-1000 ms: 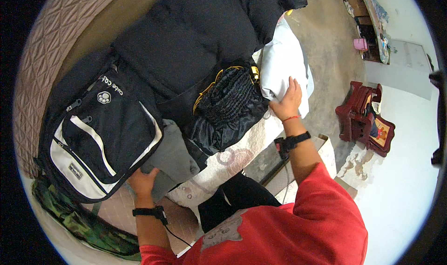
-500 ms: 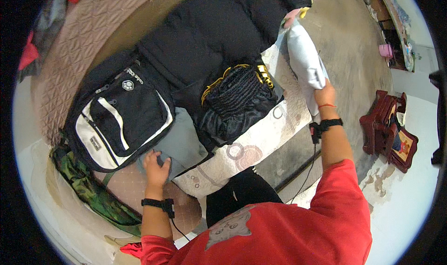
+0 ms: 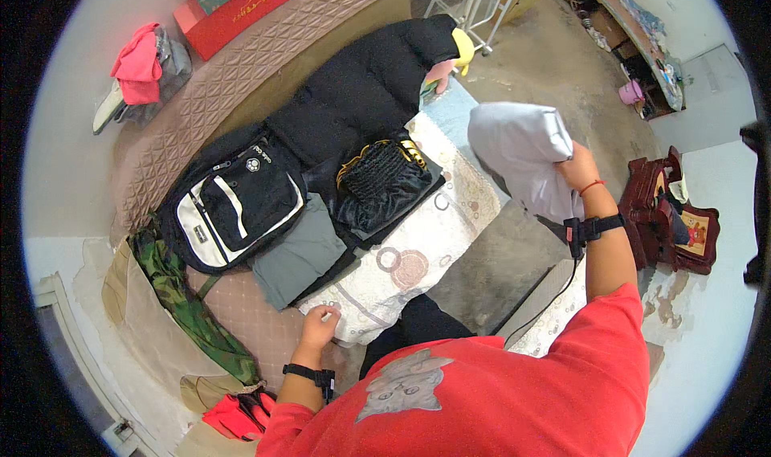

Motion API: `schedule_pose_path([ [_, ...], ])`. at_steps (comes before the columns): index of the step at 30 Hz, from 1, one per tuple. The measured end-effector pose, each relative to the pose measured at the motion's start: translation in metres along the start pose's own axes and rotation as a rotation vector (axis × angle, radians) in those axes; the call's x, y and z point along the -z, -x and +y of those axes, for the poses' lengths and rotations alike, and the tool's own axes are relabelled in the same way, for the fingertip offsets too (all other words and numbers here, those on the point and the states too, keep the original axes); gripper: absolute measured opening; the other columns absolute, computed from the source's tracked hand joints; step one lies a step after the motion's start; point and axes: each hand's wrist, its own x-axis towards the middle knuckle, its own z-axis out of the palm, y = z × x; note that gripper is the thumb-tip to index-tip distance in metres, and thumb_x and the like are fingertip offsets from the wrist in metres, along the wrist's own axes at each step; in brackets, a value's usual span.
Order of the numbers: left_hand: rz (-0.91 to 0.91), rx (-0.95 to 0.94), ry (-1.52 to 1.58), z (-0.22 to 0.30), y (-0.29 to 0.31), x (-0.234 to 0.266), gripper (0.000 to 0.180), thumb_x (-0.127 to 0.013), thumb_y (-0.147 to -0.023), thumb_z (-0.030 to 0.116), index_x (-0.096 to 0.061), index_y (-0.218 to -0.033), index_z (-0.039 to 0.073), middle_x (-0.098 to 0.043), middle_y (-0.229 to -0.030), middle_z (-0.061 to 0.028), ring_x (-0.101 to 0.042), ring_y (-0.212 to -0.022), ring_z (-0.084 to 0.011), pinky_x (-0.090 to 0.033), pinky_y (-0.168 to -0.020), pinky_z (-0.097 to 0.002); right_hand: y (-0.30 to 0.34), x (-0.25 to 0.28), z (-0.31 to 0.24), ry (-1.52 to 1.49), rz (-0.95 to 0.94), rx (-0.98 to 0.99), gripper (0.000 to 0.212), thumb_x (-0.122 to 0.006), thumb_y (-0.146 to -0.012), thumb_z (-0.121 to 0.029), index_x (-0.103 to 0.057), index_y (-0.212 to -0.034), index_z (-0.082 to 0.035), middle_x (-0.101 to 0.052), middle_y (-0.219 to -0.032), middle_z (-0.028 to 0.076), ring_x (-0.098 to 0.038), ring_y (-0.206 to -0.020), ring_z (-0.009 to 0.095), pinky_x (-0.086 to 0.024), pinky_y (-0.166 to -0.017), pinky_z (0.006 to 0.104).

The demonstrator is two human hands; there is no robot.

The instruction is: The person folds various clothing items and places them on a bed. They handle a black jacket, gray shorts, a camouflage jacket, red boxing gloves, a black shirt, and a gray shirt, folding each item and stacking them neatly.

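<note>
My right hand (image 3: pixel 580 172) is closed on a pale grey cloth (image 3: pixel 514 140), holding it up at the right; the cloth is bunched and hangs in folds. My left hand (image 3: pixel 320 325) is just off the near edge of a patterned white sheet (image 3: pixel 462 224), its fingers curled in with nothing seen in them. Beyond it lies a dark grey folded cloth (image 3: pixel 297 252), partly under a black and white backpack (image 3: pixel 237 208). To the right of the backpack is a gathered black bag with yellow trim (image 3: pixel 377 188). A black padded jacket (image 3: pixel 353 83) spreads out behind these.
A camouflage cloth (image 3: pixel 189 300) lies along the left. At the back, boxes (image 3: pixel 249 11) and a pink cloth (image 3: pixel 139 63) rest on a quilted surface (image 3: pixel 185 120). A dark red wooden piece (image 3: pixel 654 208) stands on the right, and a white metal rack (image 3: pixel 474 7) at the far side.
My right hand has raised the pale grey cloth, which now looks fuller. My left hand has come off the dark grey cloth and drawn back toward me. The view has shifted.
</note>
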Motion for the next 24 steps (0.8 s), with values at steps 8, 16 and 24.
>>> schedule_pose_path([
  [8,-0.077,0.205,-0.001,0.004,0.037,-0.056,0.024,-0.069,-0.081,0.021,-0.065,-0.092,0.0,-0.068,-0.081,-0.0098,-0.062,-0.073,-0.0175,-0.05,-0.069,-0.031,-0.037,0.011,-0.004,0.279,-0.198,0.202,0.028,-0.059,-0.074,-0.005,-0.064,-0.101,-0.005,-0.065,-0.1,0.022,-0.06,-0.096,0.041,-0.048,-0.082,0.0446],
  [16,0.081,0.402,0.14,0.092,-0.005,-0.15,0.021,-0.068,-0.082,0.02,-0.065,-0.091,0.001,-0.066,-0.079,-0.0065,-0.061,-0.073,-0.0143,-0.049,-0.069,-0.0286,-0.185,-0.035,0.003,0.378,-0.253,0.372,0.037,-0.049,-0.082,-0.006,-0.055,-0.118,-0.002,-0.063,-0.102,0.024,-0.062,-0.092,0.039,-0.052,-0.08,0.0448],
  [24,-0.029,0.425,0.29,0.212,-0.052,-0.234,0.024,-0.069,-0.085,0.02,-0.063,-0.098,0.0,-0.066,-0.088,-0.0065,-0.062,-0.08,-0.0137,-0.05,-0.075,-0.0283,-0.206,-0.283,-0.018,-0.173,-0.781,0.555,0.048,-0.06,-0.079,-0.015,-0.052,-0.124,-0.001,-0.053,-0.12,0.025,-0.052,-0.112,0.039,-0.041,-0.099,0.0466],
])
